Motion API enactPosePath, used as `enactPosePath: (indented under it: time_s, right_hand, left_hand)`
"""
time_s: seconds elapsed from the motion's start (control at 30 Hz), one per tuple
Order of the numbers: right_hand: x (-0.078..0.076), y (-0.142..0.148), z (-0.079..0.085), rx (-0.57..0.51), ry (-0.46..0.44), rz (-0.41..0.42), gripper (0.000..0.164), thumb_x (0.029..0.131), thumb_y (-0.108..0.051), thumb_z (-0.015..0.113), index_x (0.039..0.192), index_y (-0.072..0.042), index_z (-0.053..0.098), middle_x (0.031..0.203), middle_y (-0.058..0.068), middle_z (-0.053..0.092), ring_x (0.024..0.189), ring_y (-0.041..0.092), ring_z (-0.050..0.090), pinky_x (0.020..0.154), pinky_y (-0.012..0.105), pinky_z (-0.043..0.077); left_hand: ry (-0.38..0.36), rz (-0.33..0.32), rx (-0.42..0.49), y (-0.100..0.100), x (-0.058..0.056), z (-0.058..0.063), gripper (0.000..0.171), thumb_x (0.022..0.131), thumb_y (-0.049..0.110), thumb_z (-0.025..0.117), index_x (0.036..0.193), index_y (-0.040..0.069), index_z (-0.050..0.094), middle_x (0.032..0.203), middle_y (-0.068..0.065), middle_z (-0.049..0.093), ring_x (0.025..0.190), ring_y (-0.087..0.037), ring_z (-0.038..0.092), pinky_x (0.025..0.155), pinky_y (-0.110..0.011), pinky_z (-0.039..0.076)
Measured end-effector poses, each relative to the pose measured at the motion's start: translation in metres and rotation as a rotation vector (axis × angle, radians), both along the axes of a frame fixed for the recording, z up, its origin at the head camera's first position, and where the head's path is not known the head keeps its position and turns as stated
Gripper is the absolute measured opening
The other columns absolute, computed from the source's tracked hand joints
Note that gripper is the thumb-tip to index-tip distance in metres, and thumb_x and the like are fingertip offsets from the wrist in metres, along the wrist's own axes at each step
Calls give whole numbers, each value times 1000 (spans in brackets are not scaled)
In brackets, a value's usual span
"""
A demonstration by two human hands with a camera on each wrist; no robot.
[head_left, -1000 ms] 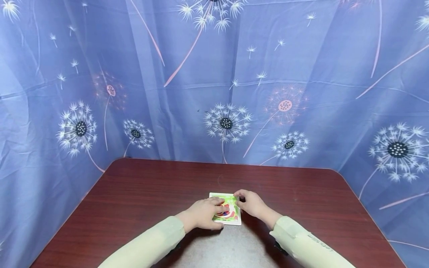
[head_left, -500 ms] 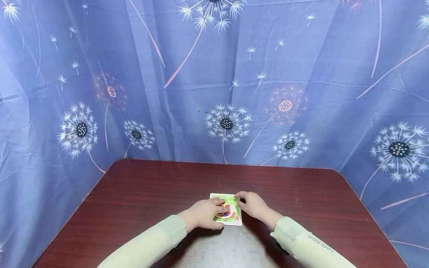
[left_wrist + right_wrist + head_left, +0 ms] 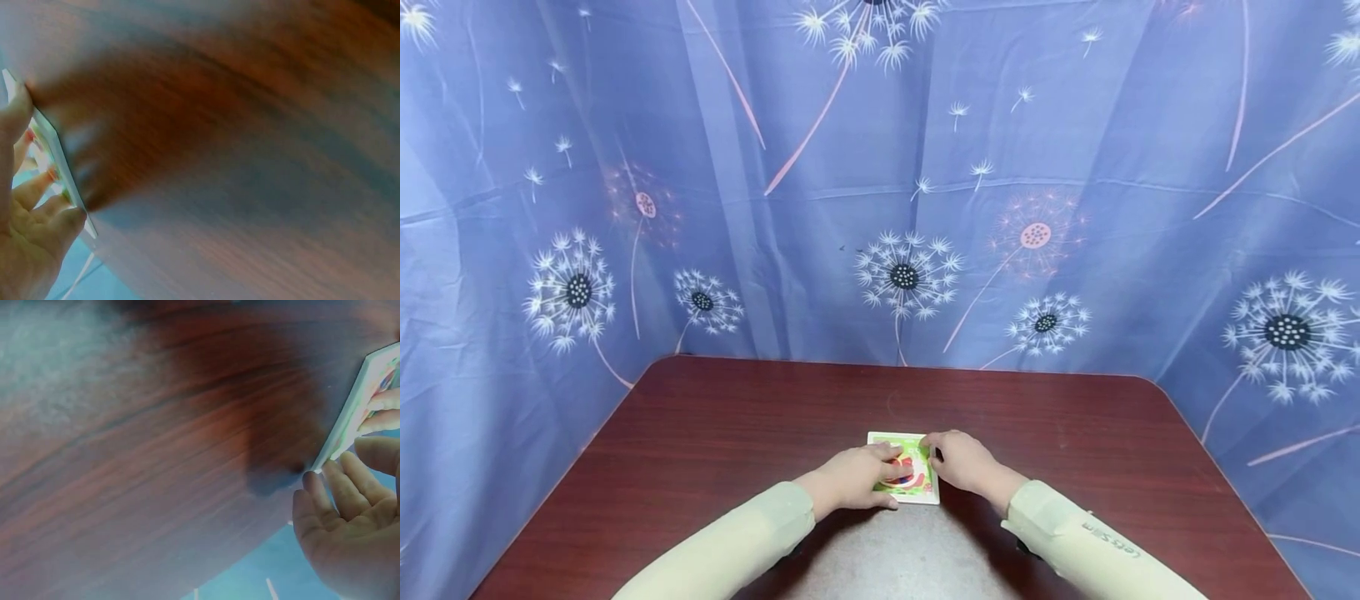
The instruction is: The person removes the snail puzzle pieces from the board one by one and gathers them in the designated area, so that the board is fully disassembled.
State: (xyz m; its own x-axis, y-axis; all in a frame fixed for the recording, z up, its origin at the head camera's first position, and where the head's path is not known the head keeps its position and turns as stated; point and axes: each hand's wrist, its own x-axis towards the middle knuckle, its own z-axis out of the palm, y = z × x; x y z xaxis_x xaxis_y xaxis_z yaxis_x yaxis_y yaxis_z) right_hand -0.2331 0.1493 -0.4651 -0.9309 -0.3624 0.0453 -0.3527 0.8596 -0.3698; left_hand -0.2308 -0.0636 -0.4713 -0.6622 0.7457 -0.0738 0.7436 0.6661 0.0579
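Observation:
A thin square picture board with a white rim and a green, red and white picture lies on the table. My left hand rests spread on its left half, hiding part of the picture. In the left wrist view, the thumb is at one edge and other fingertips are further along it. My right hand bends its fingers at the board's far right corner. From the right wrist, its thumb and index finger come close together at the rim; whether a loose piece is between them I cannot tell.
The dark red wooden table has rounded far corners. A blue curtain with dandelion prints hangs along its back and sides. Light-coloured sleeves cover both forearms. A bright glare patch lies on the tabletop nearer the person.
The fingers of my right hand have curled slightly more at the board's corner, narrowing the gap by the thumb. My left hand and the board stay almost still.

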Motion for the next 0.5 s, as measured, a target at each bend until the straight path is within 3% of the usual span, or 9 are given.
enactPosePath:
  time_s: [0.13,0.3,0.5]
  right_hand:
    - [-2,1,-2,-26,6,16,21,87,1,68,107,-4,74,96,9,77,83,20,66,77,40,55]
    - [-11,2,-2,-73,-5,16,22,85,4,68,105,-2,75,92,9,76,74,14,58,70,30,50]
    - [-24,2,2,-137,-58,7,21,84,8,65,98,-3,76,92,9,76,79,16,63,73,31,53]
  left_hand:
    - [-19,18,1,-1,2,-1,57,90,49,74,143,30,62,154,-6,56,142,-24,54,114,-36,49]
    - [10,22,-5,-1,4,-1,58,91,49,72,144,29,60,153,-4,55,142,-23,54,113,-36,49]
    - [24,41,-18,0,5,1,56,92,50,71,144,32,60,153,-2,55,141,-21,55,111,-35,51]
